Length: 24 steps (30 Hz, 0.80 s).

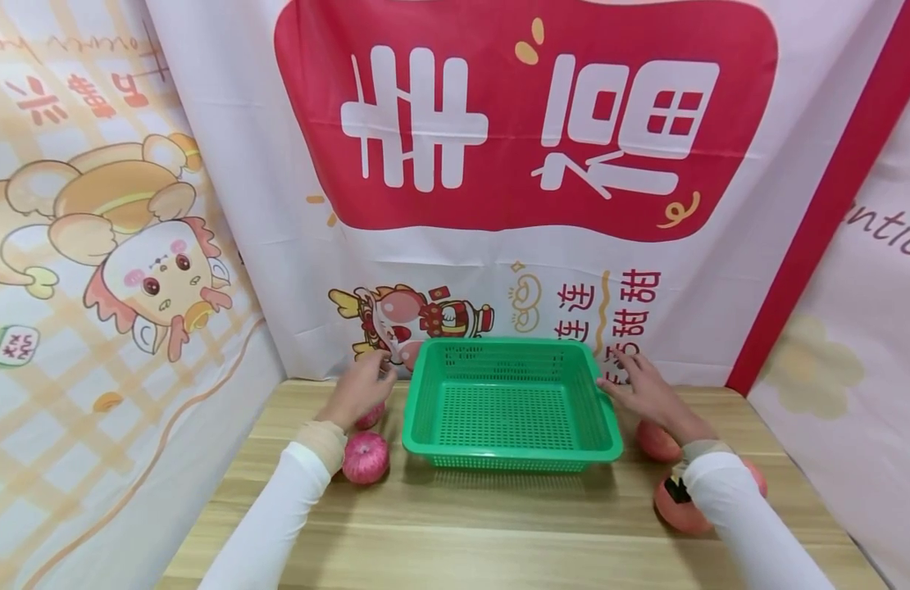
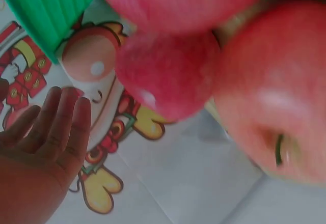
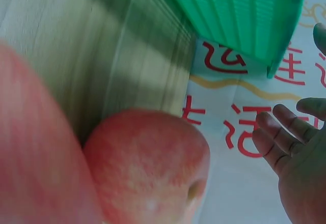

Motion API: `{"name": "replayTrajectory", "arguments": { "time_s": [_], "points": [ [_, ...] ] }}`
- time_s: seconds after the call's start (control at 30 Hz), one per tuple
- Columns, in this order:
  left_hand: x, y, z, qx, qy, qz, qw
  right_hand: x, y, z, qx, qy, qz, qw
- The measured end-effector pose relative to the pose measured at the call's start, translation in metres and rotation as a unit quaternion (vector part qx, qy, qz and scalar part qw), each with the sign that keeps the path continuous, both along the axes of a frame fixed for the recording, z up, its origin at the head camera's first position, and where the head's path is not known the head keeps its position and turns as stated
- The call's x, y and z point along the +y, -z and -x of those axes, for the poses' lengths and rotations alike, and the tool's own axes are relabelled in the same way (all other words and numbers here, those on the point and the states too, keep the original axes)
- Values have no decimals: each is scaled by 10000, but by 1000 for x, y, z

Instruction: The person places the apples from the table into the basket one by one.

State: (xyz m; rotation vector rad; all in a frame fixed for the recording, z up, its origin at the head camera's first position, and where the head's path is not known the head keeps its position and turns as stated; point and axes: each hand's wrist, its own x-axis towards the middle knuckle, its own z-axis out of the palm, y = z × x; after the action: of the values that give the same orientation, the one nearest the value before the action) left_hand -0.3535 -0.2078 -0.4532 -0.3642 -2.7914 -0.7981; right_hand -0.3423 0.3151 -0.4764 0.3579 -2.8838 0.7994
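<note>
A green plastic basket (image 1: 510, 453) stands between my two hands, its inside bare. My left hand (image 1: 361, 388) is raised at the basket's left side, fingers relaxed and holding nothing. Below that hand are a round pink red onion (image 1: 366, 458) and a second onion (image 1: 370, 416), partly covered by the hand. The left wrist view also shows a red apple (image 2: 277, 91) with a green stem. My right hand (image 1: 643, 395) hovers at the basket's right rim, fingers loosely extended in the right wrist view. Beneath the right arm lie an apple (image 1: 657, 441) and another apple (image 1: 680, 506) bearing a black mark.
Part of one more red fruit (image 1: 756, 475) shows beyond the right sleeve. A wooden table (image 1: 492, 541) carries everything. Behind it hangs a white and red printed cloth (image 1: 514, 164), and a patterned cloth (image 1: 130, 410) borders the left side.
</note>
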Motion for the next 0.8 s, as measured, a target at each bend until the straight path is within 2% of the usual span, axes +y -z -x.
{"name": "replayTrajectory", "arguments": {
  "time_s": [0.27, 0.4, 0.6, 0.8],
  "points": [
    [21, 14, -2, -193, -240, -374, 9988, -12, 8, 0, -120, 57, 58, 9999],
    [31, 18, -1, -92, -250, -502, 9984, -17, 12, 0, -51, 84, 34, 9999],
    [41, 26, 0, -292, -416, -452, 9977, -21, 19, 4, 93, 21, 158, 9998],
    [50, 32, -1, -522, -451, -362, 9970, -25, 24, 5, 369, -168, 215, 9989]
  ]
}}
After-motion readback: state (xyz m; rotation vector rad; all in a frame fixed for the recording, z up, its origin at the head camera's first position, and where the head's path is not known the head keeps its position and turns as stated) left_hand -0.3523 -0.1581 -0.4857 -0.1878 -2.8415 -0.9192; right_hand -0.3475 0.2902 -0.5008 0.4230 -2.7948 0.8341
